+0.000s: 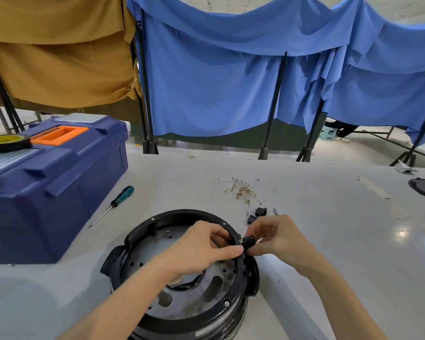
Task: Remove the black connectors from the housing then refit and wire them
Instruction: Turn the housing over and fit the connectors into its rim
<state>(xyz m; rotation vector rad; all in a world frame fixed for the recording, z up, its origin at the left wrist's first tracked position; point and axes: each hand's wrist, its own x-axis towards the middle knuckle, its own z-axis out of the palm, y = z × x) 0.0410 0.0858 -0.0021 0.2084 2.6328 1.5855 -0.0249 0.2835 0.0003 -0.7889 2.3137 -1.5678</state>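
1. Screwdriver (113,204): lies on the table (329,229) at 10 o'clock from the housing, well apart from my hands. It is out of reach unless I let go with one hand.

2. Housing (142,234): stands open side up in front of me. It is not clamped. Only my left hand steadies it, so a hard pull could tip or slide it.

3. Left hand (201,249): the fingers are curled over the housing rim at 2 o'clock, and the thumb reaches across to the connector. If this grip slackens, the housing will follow the pull instead of releasing the part.

4. Wire pile (243,191): a loose tangle of short terminal leads lies at 12 o'clock, beyond the housing. Dragging one lead out could scatter the others.

5. Connector (249,242): sits at the outer face of the rim at 2 o'clock, with small metal terminals showing on its inner side. I cannot tell whether it is seated or already free. Twisting it in its slot could bend those terminals or break a retaining clip.

6. Loose connectors (259,213): two lie on the table just beyond my right hand. A sudden release could knock them away.

7. Right hand (277,238): thumb and fingers are pinched on the connector. The grip area is small, so in my judgement a slip is the likeliest fault.
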